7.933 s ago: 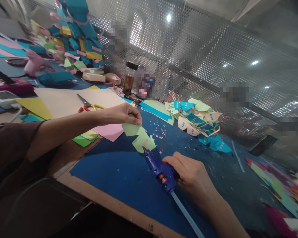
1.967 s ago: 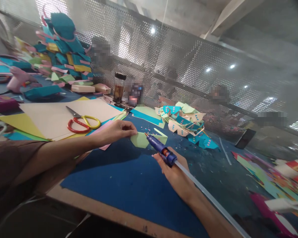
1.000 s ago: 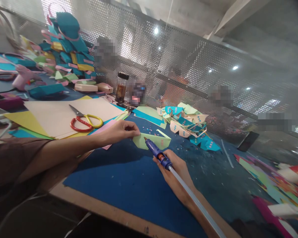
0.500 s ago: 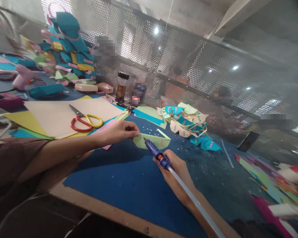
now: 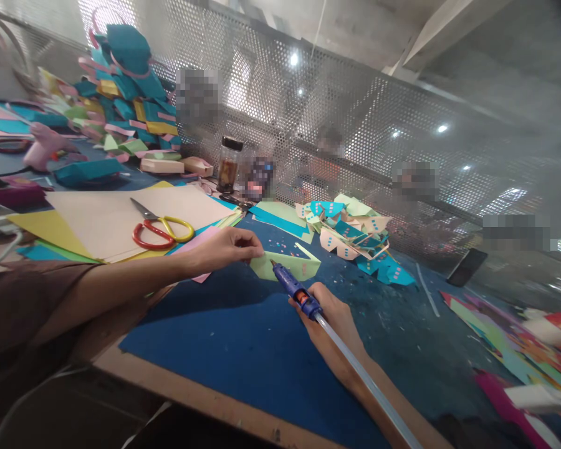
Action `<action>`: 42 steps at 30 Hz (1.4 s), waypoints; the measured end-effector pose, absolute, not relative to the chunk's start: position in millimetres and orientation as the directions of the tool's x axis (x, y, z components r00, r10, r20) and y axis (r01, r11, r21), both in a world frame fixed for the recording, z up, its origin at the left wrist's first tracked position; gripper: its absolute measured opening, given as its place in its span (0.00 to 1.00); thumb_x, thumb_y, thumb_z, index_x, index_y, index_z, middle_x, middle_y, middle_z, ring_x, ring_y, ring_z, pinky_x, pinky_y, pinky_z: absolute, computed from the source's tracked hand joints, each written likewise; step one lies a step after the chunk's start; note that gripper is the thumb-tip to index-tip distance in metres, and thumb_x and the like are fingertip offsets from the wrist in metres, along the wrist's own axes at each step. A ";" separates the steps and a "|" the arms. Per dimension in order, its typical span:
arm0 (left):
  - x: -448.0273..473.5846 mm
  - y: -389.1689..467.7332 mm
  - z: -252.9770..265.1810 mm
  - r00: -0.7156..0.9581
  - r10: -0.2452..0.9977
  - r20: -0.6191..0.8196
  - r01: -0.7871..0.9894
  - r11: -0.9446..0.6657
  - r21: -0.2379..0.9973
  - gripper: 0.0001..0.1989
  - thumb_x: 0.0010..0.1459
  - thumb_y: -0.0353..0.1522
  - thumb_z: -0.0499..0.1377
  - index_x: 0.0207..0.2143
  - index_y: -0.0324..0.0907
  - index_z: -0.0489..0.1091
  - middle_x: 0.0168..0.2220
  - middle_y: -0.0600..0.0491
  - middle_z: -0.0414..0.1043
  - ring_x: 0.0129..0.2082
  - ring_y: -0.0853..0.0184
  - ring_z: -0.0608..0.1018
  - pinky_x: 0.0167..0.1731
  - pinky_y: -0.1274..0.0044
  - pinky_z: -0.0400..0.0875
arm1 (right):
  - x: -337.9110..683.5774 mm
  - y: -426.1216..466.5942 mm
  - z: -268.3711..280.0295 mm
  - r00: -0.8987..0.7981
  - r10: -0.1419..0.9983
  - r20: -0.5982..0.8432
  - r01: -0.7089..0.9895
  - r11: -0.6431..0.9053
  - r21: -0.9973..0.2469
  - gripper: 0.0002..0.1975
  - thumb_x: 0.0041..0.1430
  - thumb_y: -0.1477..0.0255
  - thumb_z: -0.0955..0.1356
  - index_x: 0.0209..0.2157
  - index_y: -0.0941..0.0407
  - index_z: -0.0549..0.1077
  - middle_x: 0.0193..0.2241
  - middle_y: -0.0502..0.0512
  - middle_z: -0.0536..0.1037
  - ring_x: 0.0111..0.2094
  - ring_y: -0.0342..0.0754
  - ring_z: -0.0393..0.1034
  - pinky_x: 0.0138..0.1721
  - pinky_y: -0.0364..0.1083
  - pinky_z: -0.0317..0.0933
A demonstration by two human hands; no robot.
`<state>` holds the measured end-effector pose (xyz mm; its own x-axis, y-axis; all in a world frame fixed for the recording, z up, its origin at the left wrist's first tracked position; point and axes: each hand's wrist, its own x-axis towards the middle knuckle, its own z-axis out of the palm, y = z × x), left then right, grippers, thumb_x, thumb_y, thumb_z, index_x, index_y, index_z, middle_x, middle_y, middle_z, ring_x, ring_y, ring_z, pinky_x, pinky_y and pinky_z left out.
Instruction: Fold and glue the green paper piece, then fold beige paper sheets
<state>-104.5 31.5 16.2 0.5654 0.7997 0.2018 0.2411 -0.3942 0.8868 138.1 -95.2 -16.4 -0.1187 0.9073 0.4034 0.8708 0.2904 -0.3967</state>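
My left hand (image 5: 243,244) pinches the left end of a light green folded paper piece (image 5: 292,267), which carries small pink squares near its right end. My right hand (image 5: 334,315) is closed around a blue hot glue gun (image 5: 292,287) with a long clear glue stick (image 5: 359,374) trailing from its back. The gun's nozzle points at the paper, close to my left fingertips; whether it touches cannot be made out. Red-and-yellow-handled scissors (image 5: 161,229) lie on cream sheets (image 5: 98,215) left of my left hand.
A heap of folded paper pieces (image 5: 350,227) sits beyond my right hand. Blue and yellow paper models (image 5: 135,81) are stacked at the back left, near a lidded jar (image 5: 229,163). A phone (image 5: 467,267) leans at the right by the perforated metal screen (image 5: 364,118). Another glue stick (image 5: 427,290) lies nearby.
Hardly anything differs. Both hands, the paper and the glue gun keep almost the same place; the paper's right end has shifted very slightly.
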 end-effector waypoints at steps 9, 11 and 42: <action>-106.4 42.2 5.0 0.573 0.798 0.186 0.172 -0.340 0.925 0.13 0.54 0.42 0.63 0.31 0.41 0.75 0.29 0.53 0.74 0.31 0.68 0.72 0.33 0.76 0.66 | 130.8 -99.6 -5.7 -0.037 0.932 0.360 0.762 0.259 -0.593 0.16 0.64 0.57 0.66 0.29 0.54 0.65 0.24 0.47 0.70 0.25 0.43 0.63 0.27 0.42 0.55; -106.4 43.3 4.0 0.567 0.802 0.189 0.160 -0.332 0.930 0.12 0.54 0.41 0.64 0.31 0.41 0.75 0.29 0.54 0.73 0.30 0.68 0.72 0.32 0.76 0.65 | 129.7 -100.1 -3.0 -0.009 0.949 0.316 0.740 0.219 -0.636 0.18 0.63 0.55 0.66 0.28 0.54 0.66 0.22 0.46 0.68 0.23 0.43 0.63 0.26 0.42 0.56; -113.3 65.5 4.7 0.319 0.933 0.168 0.094 -0.207 0.974 0.12 0.50 0.40 0.68 0.28 0.40 0.76 0.27 0.53 0.75 0.28 0.69 0.74 0.33 0.76 0.69 | 215.5 -110.3 9.3 -0.061 0.989 -0.133 0.665 -0.059 -0.744 0.15 0.58 0.58 0.71 0.36 0.55 0.76 0.26 0.52 0.76 0.23 0.44 0.68 0.24 0.44 0.63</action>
<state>-113.3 65.5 4.7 0.3189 0.9328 0.1677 0.0943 -0.2073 0.9737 215.5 -110.3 9.3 -0.0605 0.9893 -0.1329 0.6652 -0.0593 -0.7443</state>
